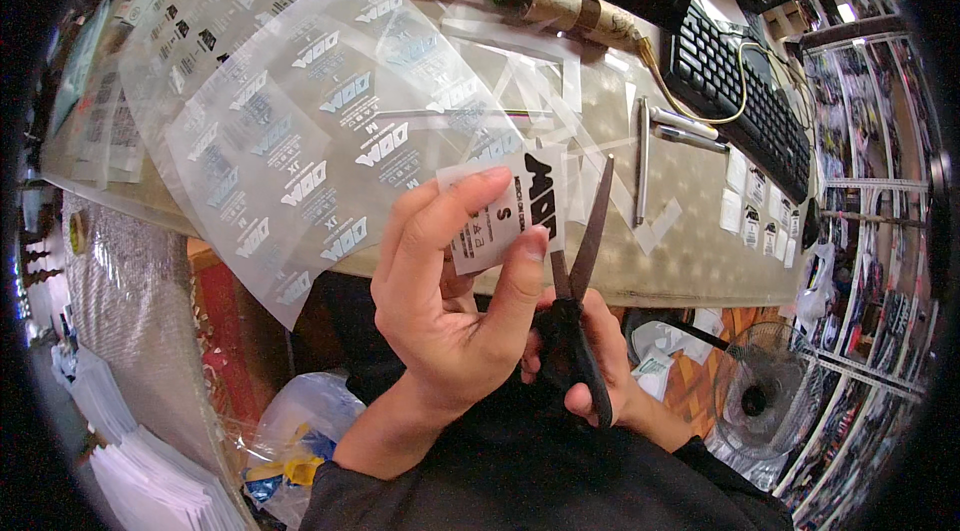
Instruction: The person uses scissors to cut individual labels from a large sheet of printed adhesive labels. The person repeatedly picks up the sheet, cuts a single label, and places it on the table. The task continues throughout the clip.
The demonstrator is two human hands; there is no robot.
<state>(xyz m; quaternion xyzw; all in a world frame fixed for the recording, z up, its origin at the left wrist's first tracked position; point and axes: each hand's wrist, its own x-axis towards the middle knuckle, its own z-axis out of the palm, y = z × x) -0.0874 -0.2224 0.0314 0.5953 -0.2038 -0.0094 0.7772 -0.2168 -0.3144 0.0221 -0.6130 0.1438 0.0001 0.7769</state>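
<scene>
- Your left hand (455, 316) has the label (482, 231) pinched between thumb and fingers, held up near the middle of the view, in front of the table's (715, 271) near edge.
- Label's nearly square, but its slightly longer axis looks like 9 to 3 o'clock, with the 3 end tipped up a touch. The big black print sits at that end and the small print at 9. Lines run roughly 12 to 6, so the print's top faces 3.
- Your right hand (608, 366) is wrapped round the black handles of the scissors (572, 331), just to 4 o'clock of the label.
- Scissors' long axis goes about 6 to 12, points up. Blades are spread in a narrow V: one aims a bit past 12, the other toward 11:30 with its tip end hidden at the label's edge. Can't tell if it's biting in.
- Big clear sheet (290, 136) with white prints is off at 10 o'clock from your left hand.
- Clear offcuts (565, 96) are strewn past the label at 12 to 1, silver pen (690, 138) and keyboard (735, 81) out toward 2.
</scene>
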